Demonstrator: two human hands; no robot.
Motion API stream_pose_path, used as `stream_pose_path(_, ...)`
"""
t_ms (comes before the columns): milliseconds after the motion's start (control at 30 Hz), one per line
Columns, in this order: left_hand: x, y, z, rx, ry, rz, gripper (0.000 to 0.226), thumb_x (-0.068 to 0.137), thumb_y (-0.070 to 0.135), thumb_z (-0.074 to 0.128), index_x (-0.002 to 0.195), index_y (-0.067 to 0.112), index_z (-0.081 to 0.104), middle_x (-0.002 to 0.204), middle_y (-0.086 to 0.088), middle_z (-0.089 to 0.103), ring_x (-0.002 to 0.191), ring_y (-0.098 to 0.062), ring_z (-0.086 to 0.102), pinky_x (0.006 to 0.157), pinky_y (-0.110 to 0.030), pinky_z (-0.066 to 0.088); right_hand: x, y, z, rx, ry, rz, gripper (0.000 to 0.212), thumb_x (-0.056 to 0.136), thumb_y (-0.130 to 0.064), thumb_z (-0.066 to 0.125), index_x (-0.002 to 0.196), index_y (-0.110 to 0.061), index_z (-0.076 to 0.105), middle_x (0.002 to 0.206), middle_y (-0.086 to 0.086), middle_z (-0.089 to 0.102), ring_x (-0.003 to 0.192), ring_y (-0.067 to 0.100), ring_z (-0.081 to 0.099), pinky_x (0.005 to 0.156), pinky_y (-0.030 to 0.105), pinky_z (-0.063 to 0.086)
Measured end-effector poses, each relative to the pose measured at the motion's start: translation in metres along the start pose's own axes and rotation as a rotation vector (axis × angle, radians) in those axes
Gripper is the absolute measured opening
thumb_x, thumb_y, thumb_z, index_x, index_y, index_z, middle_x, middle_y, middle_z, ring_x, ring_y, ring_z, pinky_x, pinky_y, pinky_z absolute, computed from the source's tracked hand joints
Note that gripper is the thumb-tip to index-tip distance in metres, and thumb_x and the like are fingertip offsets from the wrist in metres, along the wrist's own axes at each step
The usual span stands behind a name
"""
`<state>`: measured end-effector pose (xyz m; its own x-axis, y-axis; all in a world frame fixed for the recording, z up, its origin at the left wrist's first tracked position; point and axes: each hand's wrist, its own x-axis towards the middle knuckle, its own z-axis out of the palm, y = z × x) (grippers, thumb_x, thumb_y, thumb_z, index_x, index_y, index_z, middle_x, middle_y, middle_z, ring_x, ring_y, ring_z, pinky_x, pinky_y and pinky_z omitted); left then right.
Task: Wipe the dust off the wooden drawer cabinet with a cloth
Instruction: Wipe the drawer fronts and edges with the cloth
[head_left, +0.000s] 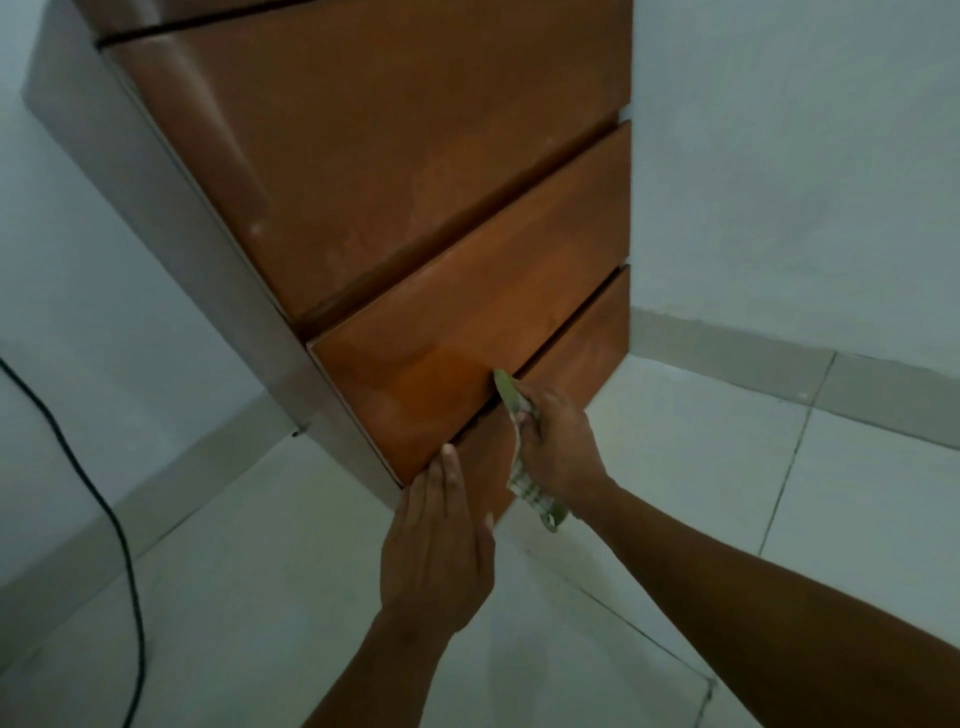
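The wooden drawer cabinet (395, 171) fills the upper middle of the head view, seen from above, with orange-brown drawer fronts and a grey-brown side panel. My right hand (558, 441) is closed on a green and white checked cloth (527, 486) and presses it into the gap between the second-lowest drawer (457, 358) and the bottom drawer (587, 338). My left hand (436, 545) lies flat with fingers together, its fingertips touching the lower corner of the second-lowest drawer, which juts out slightly from the cabinet.
A pale tiled floor (701, 493) spreads below and to the right. White walls (805, 156) with a grey skirting strip stand behind the cabinet. A black cable (111, 525) runs down the wall and across the floor at the left.
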<state>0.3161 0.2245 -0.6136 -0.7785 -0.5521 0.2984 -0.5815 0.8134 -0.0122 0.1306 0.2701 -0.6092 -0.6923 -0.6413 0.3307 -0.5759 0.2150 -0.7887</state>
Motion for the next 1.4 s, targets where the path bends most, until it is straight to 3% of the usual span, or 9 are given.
stream_pose_path(200,0.011,0.014,-0.007,-0.039,0.008,-0.073,0.091,0.095,0.056,0.045,0.156,-0.006,0.018,0.140,-0.020,0.057,0.119,-0.032,0.056,0.098,-0.045,0.050,-0.001,-0.002,-0.001,0.010,-0.005,0.007,0.034,0.101,-0.017,0.047,0.132,-0.019,0.061,0.112,0.003,0.065,0.092,0.015,0.058,0.073,0.022,0.041)
stream_pose_path(333,0.021,0.024,-0.016,0.000,-0.064,-0.142,0.103,0.088,0.068,0.037,0.159,-0.001,0.006,0.141,-0.014,0.051,0.118,-0.028,0.047,0.099,-0.045,0.044,0.000,-0.003,-0.005,0.013,0.000,-0.006,0.033,0.101,-0.016,0.047,0.131,-0.018,0.061,0.112,0.005,0.066,0.092,0.016,0.058,0.076,0.025,0.044)
stream_pose_path(400,0.025,0.027,-0.019,0.035,-0.076,-0.172,0.107,0.084,0.070,0.040,0.159,0.001,0.009,0.133,-0.014,0.052,0.115,-0.028,0.046,0.096,-0.047,0.044,0.001,-0.002,-0.006,0.013,0.006,-0.024,0.034,0.101,-0.016,0.047,0.133,-0.019,0.061,0.112,0.005,0.066,0.092,0.014,0.057,0.075,0.025,0.043)
stream_pose_path(667,0.037,0.037,-0.023,0.062,-0.111,-0.229,0.103,0.086,0.072,0.039,0.159,0.003,0.012,0.125,-0.018,0.051,0.109,-0.030,0.045,0.092,-0.048,0.041,0.010,0.008,-0.014,0.008,-0.009,-0.037,0.041,0.101,-0.020,0.045,0.141,-0.024,0.054,0.110,0.005,0.066,0.091,0.020,0.064,0.082,0.041,0.057)
stream_pose_path(900,0.042,0.046,-0.028,0.107,-0.154,-0.209,0.110,0.086,0.074,0.039,0.157,-0.002,0.003,0.133,-0.020,0.050,0.114,-0.031,0.047,0.094,-0.046,0.043,0.008,0.017,-0.026,-0.030,-0.004,-0.091,0.043,0.100,-0.018,0.048,0.143,-0.023,0.053,0.119,0.004,0.064,0.098,0.016,0.060,0.084,0.032,0.052)
stream_pose_path(1033,0.034,0.042,-0.030,0.079,-0.139,-0.151,0.099,0.089,0.063,0.039,0.158,0.000,0.005,0.132,-0.016,0.050,0.114,-0.029,0.048,0.095,-0.044,0.042,0.001,0.020,-0.028,-0.046,0.001,-0.150,0.041,0.099,-0.015,0.051,0.139,-0.018,0.056,0.117,0.007,0.065,0.096,0.021,0.062,0.080,0.034,0.053)
stream_pose_path(1200,0.003,0.002,-0.026,0.078,0.007,0.008,0.073,0.089,0.038,0.041,0.151,-0.002,0.037,0.122,-0.015,0.060,0.103,-0.028,0.057,0.084,-0.040,0.052,-0.030,0.008,-0.015,-0.148,-0.063,-0.394,0.041,0.095,-0.009,0.057,0.136,-0.013,0.059,0.123,0.008,0.062,0.104,0.026,0.057,0.084,0.042,0.053)
stream_pose_path(1300,-0.023,-0.012,-0.017,0.076,-0.026,0.092,0.060,0.089,0.034,0.049,0.138,-0.001,0.055,0.133,-0.021,0.059,0.120,-0.036,0.059,0.103,-0.045,0.049,-0.057,-0.005,0.000,-0.304,-0.138,-0.593,0.048,0.086,-0.005,0.061,0.133,-0.015,0.058,0.127,0.007,0.061,0.104,0.029,0.056,0.077,0.044,0.053)
stream_pose_path(1400,-0.037,-0.008,-0.011,0.102,-0.065,0.098,0.068,0.081,0.033,0.070,0.137,-0.003,0.053,0.139,-0.026,0.057,0.130,-0.041,0.055,0.112,-0.045,0.038,-0.069,-0.010,0.009,-0.387,-0.228,-0.674,0.047,0.096,-0.033,0.041,0.140,-0.020,0.053,0.139,0.002,0.060,0.129,0.030,0.052,0.094,0.047,0.051)
